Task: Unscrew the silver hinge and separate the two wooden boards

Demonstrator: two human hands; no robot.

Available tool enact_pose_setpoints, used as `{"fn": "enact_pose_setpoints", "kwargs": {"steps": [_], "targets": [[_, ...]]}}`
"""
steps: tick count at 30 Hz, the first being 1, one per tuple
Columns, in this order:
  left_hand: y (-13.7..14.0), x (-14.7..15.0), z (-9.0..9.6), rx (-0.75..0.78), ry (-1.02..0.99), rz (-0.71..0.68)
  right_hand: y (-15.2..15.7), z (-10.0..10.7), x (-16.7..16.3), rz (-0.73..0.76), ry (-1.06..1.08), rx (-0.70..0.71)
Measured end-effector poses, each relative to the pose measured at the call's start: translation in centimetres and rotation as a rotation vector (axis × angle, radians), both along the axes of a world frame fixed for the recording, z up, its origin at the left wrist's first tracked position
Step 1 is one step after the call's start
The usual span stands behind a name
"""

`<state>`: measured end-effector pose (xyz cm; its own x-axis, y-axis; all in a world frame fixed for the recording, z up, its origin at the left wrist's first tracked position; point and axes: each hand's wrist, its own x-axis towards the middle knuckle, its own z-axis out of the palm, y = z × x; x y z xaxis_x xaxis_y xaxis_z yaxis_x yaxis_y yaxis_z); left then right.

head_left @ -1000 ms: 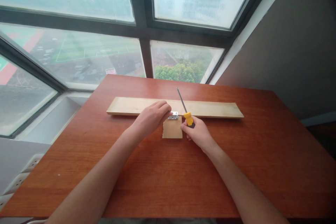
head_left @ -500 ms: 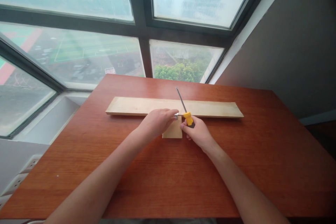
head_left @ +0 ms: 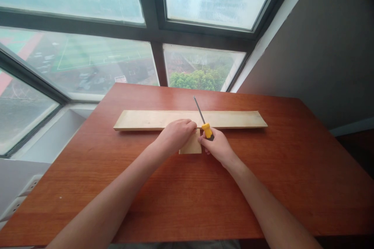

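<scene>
My right hand [head_left: 217,146] is closed around the yellow and black handle of a screwdriver [head_left: 207,130], whose thin metal shaft points up and away. Its thumb and fingertips also meet the right edge of a small pale wooden piece [head_left: 191,146]. Over the left upper part of that piece, my left hand [head_left: 179,134] has its fingers bent together, and what they pinch is hidden. Just beyond both hands a long pale wooden board [head_left: 230,120] lies across the table, its near edge partly covered by the left hand.
All of this is on a reddish-brown wooden table [head_left: 163,198]. Large windows with dark frames [head_left: 201,37] rise behind it, and a grey wall [head_left: 321,46] stands at the right. White power sockets [head_left: 13,207] are at the lower left.
My left fingers have curled in, and the small shiny metal piece that showed at their tips is now hidden. The right hand still holds the screwdriver at nearly the same angle.
</scene>
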<state>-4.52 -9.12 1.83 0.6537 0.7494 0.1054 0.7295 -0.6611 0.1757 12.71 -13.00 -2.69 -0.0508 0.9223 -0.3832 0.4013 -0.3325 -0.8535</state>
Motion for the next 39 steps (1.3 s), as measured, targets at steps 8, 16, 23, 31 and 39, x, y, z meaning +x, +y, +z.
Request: {"fn": "enact_pose_setpoints", "kwargs": {"steps": [8, 16, 23, 31, 39], "targets": [[-0.1, -0.3, 0.5, -0.083, -0.045, 0.029, 0.0, -0.1, 0.1, 0.003, 0.005, 0.015], [0.2, -0.6, 0.9, -0.085, -0.050, -0.064, 0.0, 0.1, 0.1, 0.000, 0.021, 0.022], [0.4, 0.3, 1.1, -0.014, 0.102, -0.060, 0.0, 0.1, 0.0, -0.004, 0.031, 0.019], [0.3, 0.1, 1.3, -0.025, 0.124, -0.016, -0.1, 0.1, 0.1, -0.001, 0.026, 0.013], [0.7, -0.2, 1.1, -0.023, 0.036, -0.076, -0.1, 0.5, 0.0, -0.008, 0.036, 0.011]]}}
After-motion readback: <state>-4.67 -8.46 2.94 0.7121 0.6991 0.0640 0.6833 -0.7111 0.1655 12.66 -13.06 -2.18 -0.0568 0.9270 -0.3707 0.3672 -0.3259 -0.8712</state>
